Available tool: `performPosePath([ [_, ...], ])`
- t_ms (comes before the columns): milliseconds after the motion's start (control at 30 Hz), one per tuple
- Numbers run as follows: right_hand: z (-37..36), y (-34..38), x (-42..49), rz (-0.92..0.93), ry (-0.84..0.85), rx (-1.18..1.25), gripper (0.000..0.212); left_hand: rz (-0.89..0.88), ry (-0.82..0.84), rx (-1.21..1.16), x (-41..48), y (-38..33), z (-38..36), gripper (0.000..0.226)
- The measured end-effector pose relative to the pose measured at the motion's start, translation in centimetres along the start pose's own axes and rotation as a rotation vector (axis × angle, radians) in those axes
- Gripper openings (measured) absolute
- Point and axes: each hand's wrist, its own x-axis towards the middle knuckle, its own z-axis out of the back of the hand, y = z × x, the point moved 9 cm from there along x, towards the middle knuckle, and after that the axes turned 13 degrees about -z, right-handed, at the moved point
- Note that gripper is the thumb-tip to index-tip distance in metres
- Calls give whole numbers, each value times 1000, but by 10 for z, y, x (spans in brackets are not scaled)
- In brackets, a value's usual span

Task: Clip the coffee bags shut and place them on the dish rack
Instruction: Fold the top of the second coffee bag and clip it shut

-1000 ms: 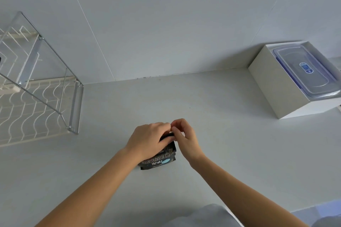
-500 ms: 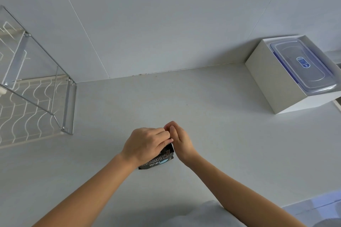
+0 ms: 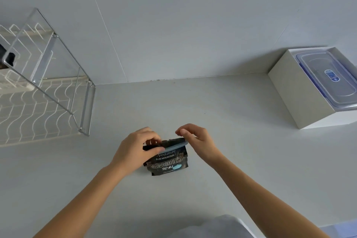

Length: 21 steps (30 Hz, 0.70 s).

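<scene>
A small black coffee bag (image 3: 167, 162) with white and blue print stands upright on the white counter in the middle of the head view. A pale blue clip (image 3: 173, 147) runs along its folded top. My left hand (image 3: 135, 148) pinches the left end of the bag's top and the clip. My right hand (image 3: 199, 142) holds the clip's right end with thumb and fingers. The wire dish rack (image 3: 48, 102) stands at the far left, well apart from the bag. A dark item (image 3: 8, 59) sits on its upper tier at the frame edge.
A white box (image 3: 297, 92) holding a clear lidded plastic container (image 3: 328, 77) stands at the right against the wall. The counter's front edge runs along the bottom right. The white wall rises behind the counter.
My hands have spread apart along the bag's top, uncovering the bag's front and the blue clip. Before, both hands were bunched together over the top.
</scene>
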Motion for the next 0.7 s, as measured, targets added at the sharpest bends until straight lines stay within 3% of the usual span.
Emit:
performPosePath([
  [167,-16,17,-12,94,94,-161,15,33,-138,-144,-11,0,-3,15],
  [300,-14,22,-16,174,-10,-301,12,73,-231,-269,-14,4,-8,20],
  [467,-24,53,-33,463,-127,-696,6,0,-245,-119,-19,-2,-4,10],
  [600,-35,65,-33,502,-76,-805,8,-39,-293,-37,-19,-10,-1,6],
  [700,-37,69,-32,495,-128,-836,14,-52,-352,83,-19,-15,3,5],
])
